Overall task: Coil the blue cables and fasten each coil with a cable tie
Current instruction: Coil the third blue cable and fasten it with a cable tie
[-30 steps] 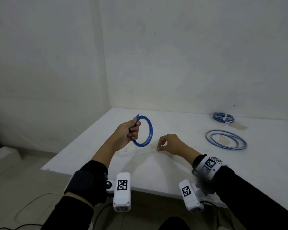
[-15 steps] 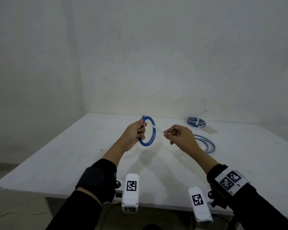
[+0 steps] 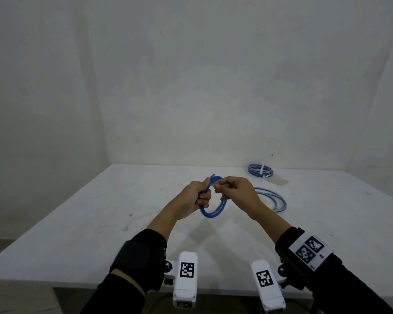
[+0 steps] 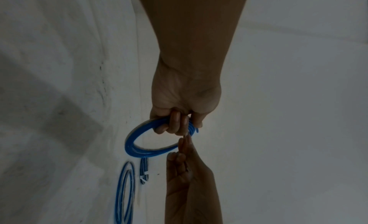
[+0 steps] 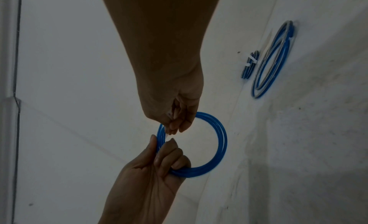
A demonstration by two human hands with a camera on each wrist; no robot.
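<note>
My left hand [image 3: 197, 196] grips a small blue cable coil [image 3: 213, 211] above the white table [image 3: 100, 223], fingers curled round its strands. The same coil [image 5: 217, 142] shows as a full ring in the right wrist view, and the coil [image 4: 135, 142] hangs below the left hand [image 4: 177, 123] in the left wrist view. My right hand [image 3: 232, 189] meets it at the coil's top and pinches a thin white cable tie [image 5: 170, 115] beside the strands. The tie is mostly hidden by the right hand [image 5: 177, 117].
A blue coil fastened with a white tie [image 3: 260, 171] lies at the table's far right. A larger loose blue coil [image 3: 272, 200] lies just right of my hands. A pale stain [image 3: 279, 181] marks the table between them. White walls close the far and left sides.
My right hand lifted from the table with the white tie and came left to the coil's top. The left hand kept its grip on the coil and lowered slightly.
</note>
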